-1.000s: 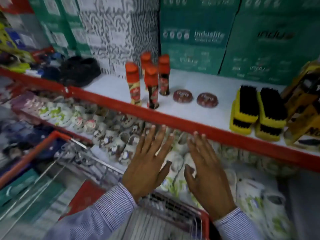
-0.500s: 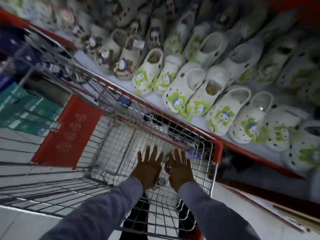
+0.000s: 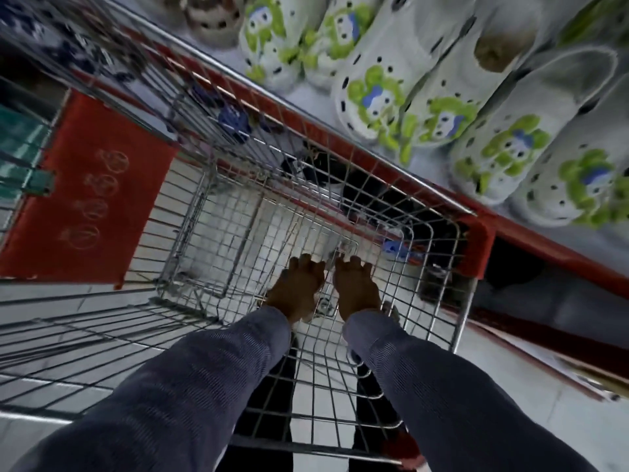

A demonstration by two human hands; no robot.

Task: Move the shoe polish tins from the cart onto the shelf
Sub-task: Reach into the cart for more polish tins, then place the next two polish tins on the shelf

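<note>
No shoe polish tins can be made out for certain; if any remain, we judge they lie on the wire floor of the cart (image 3: 439,253), hidden beneath our two hands. Our left hand (image 3: 295,290) and right hand (image 3: 355,287) reach deep into the basket side by side, backs up, fingers curled downward at the mesh bottom. Whether either one is closed around a tin we cannot tell, since the palms face away from the camera. To do this step well, we think each hand should pinch a tin by its rim, lift it straight up clear of the wire grid, and keep it level on the way to the shelf. Two dark blue sleeves (image 3: 218,376) frame the reach. Beyond the cart's red edge, at least six white clogs (image 3: 384,86) with green cartoon prints sit in a row on a lower shelf (image 3: 561,253).
</note>
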